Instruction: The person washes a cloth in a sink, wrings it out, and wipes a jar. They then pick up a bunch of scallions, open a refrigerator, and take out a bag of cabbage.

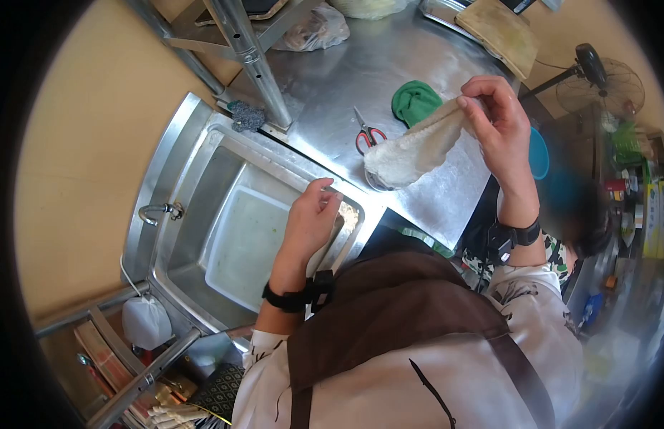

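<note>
White cloth (418, 149), edge in right hand (502, 123) (counter space (452, 191) alongside).

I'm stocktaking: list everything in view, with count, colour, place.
Cloth: 1, whitish, above table
Rag: 1, green, on table
Scissors: 1, red-black, on table
Table: 1, silver, centre
Rack: 1, silver, top
Bags: 2, pale, top
Board: 1, tan, top right
Sink: 1, silver, left
Tub: 1, translucent, in sink
Tap: 1, silver, sink's left
Scourer: 1, grey, by sink
Jug: 1, white, lower left
Basin: 1, blue, right
Fan: 1, dark, right
Shelf goods: uncountable, mixed, right
Apron: 1, brown, worn
Wristbands: 2, black, on wrists
Left hand: 1, bare, above sink
Right hand: 1, bare, holding cloth
</note>
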Demonstrator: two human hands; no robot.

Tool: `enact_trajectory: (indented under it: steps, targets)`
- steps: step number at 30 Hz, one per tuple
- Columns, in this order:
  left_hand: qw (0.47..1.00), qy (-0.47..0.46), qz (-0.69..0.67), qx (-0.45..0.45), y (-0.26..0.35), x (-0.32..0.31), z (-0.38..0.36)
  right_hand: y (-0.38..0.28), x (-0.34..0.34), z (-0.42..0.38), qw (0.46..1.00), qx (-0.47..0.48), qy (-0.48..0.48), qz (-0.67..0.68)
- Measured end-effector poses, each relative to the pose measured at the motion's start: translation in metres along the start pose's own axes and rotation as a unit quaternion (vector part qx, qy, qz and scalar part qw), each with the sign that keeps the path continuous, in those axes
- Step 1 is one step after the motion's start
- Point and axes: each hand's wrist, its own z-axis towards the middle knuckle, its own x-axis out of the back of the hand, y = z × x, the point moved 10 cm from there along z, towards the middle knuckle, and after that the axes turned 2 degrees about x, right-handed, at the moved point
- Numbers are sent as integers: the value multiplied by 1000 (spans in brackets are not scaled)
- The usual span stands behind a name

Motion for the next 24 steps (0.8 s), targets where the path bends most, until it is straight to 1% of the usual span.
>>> enact_trajectory:
  steps: [3, 6, 9, 10, 13, 14, 17, 22, 24]
  targets:
    - [1000, -8, -10, 16, 1, -1, -5, 0, 2, -2, 1000, -19, -6, -18]
    - [1000, 5, -19, -1, -5, -1, -8, -20, 8, -7, 999, 37, 28, -5]
    - [1000, -5, -16, 11, -3, -3, -9, -43, 23, -3, 993, 87, 81, 26]
    - [1000, -6, -19, 11, -4, -4, -9, -49, 25, -1, 992, 96, 85, 11]
    - [1000, -11, -19, 12, -7, -10, -9, -46, 7, 3, 995, 96, 28, 15]
    - [1000, -13, -12, 16, -8, -12, -10, -37, -3, 2, 998, 57, -3, -10]
    - [1000, -13, -4, 14, -10, -13, -14, -32, -24, -1, 997, 46, -49, -34]
    - [999, -7, -43, 7, -15, -16, -15, -38, -32, 0, 996, 72, -42, -12]
    - [998, -2, -55, 12, -19, -14, -16, -32, -50, -4, 989, 43, -139, -11]
